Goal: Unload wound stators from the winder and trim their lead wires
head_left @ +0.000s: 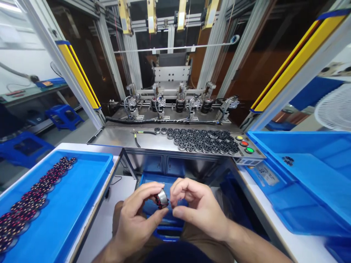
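Between the thumb and fingers of my left hand [139, 212] is a small round motor part [162, 199] with a silvery rim and dark and red windings, tilted on its side. Just right of it is my right hand [199, 208], its fingers curled toward the thumb; whether anything thin is between them is too small to tell. Both hands are over a blue crate [168, 233] near my lap. Many dark round parts [204, 140] stand in rows on the metal bench [115, 137] ahead.
Pliers [137, 140] lie on the bench's left side. Yellow, red and green buttons [244, 144] are at its right end. A blue tray [71, 197] at left holds wound parts [38, 193]; a blue bin [309, 175] at right holds one part [288, 160].
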Tool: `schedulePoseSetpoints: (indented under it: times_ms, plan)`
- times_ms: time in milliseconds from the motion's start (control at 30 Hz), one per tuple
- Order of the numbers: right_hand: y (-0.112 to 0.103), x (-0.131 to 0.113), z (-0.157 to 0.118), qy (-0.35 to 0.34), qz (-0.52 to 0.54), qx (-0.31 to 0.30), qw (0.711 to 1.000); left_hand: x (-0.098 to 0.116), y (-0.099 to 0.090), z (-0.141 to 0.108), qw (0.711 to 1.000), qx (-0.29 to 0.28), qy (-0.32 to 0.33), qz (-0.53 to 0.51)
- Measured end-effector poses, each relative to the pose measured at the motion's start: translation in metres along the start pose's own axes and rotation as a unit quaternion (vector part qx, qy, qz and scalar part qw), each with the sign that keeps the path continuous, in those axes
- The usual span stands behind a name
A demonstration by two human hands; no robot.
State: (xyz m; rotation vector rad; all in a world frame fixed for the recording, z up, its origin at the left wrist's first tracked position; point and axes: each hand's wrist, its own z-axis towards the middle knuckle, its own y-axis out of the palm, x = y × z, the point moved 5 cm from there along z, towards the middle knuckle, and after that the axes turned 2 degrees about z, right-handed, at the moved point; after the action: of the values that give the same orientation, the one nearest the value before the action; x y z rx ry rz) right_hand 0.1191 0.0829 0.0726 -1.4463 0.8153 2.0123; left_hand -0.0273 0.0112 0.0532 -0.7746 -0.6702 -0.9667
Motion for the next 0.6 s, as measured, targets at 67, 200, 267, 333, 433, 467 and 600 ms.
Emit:
schedulePoseSetpoints:
  times_ms: [67,200,267,333,433,467,600]
  plan:
    - [0.004,-0.002,0.002,0.009,-0.048,-0.005,0.999,0.002,-0.004,-0.002,0.998,0.014,0.035,0.048]
    - [0.008,-0.011,0.007,-0.029,-0.188,-0.006,0.982,0.005,-0.008,-0.004,0.992,0.019,0.079,0.094]
    - [0.011,-0.014,0.008,-0.048,-0.232,-0.027,0.971,0.007,-0.010,-0.004,0.990,0.007,0.098,0.100]
    - [0.012,-0.014,0.009,-0.050,-0.269,-0.046,0.961,0.010,-0.010,-0.004,0.988,-0.013,0.120,0.094]
    - [0.014,-0.013,0.008,-0.032,-0.318,-0.079,0.944,0.015,-0.011,-0.005,0.986,-0.035,0.137,0.089]
    - [0.015,-0.012,0.008,-0.021,-0.330,-0.097,0.939,0.016,-0.012,-0.005,0.986,-0.036,0.136,0.088]
    - [0.015,-0.013,0.022,0.015,-0.366,-0.189,0.911,0.011,-0.021,-0.011,0.992,-0.021,0.103,0.073]
